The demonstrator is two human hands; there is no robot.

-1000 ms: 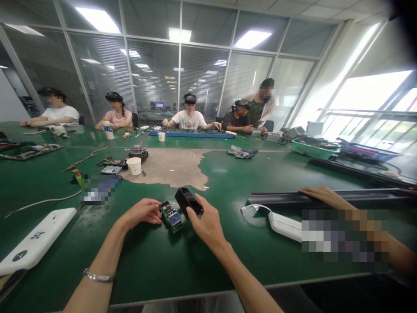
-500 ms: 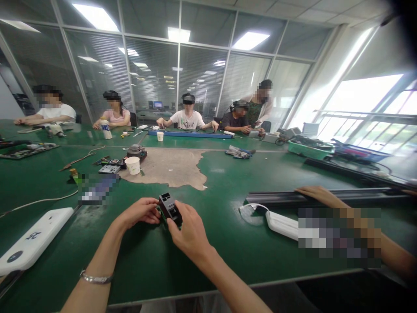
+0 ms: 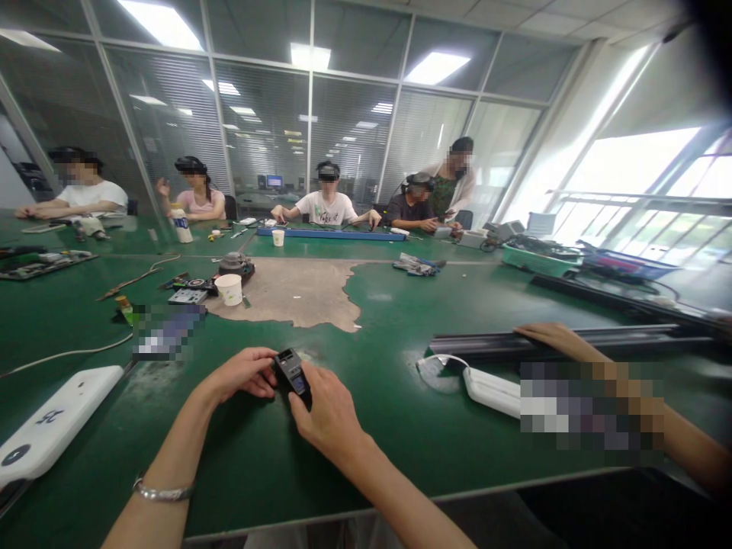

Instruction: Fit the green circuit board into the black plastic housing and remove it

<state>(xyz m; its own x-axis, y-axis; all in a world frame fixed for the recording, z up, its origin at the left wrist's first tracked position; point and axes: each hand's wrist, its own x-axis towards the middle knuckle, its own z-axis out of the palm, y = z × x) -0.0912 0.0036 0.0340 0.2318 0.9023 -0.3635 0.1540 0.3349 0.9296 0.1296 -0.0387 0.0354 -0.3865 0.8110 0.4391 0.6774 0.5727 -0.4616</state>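
Note:
A small black box-shaped device (image 3: pixel 290 367) is held just above the green table (image 3: pixel 366 465) in front of me. Openings show near its upper end, and a bluish rectangular patch sits lower on its face. My right hand (image 3: pixel 330 404) grips the device along its right side and lower end, thumb at the near edge. Curled fingers of my left hand (image 3: pixel 247 374) touch its upper left side, their tips partly hidden behind it. A silver bracelet (image 3: pixel 163 492) circles my left wrist.
A white power bank (image 3: pixel 62 419) lies at left, near a paper cup (image 3: pixel 229 290) and brown mat (image 3: pixel 303 293). At right, another person's hand (image 3: pixel 549 332) rests on a long black rail (image 3: pixel 486 345), beside a white cabled device (image 3: pixel 492 392). Several people sit across the table.
The black device has turned in my hands, so its bluish patch now shows. My hands stay around it. Across the table, a person at left has raised a hand.

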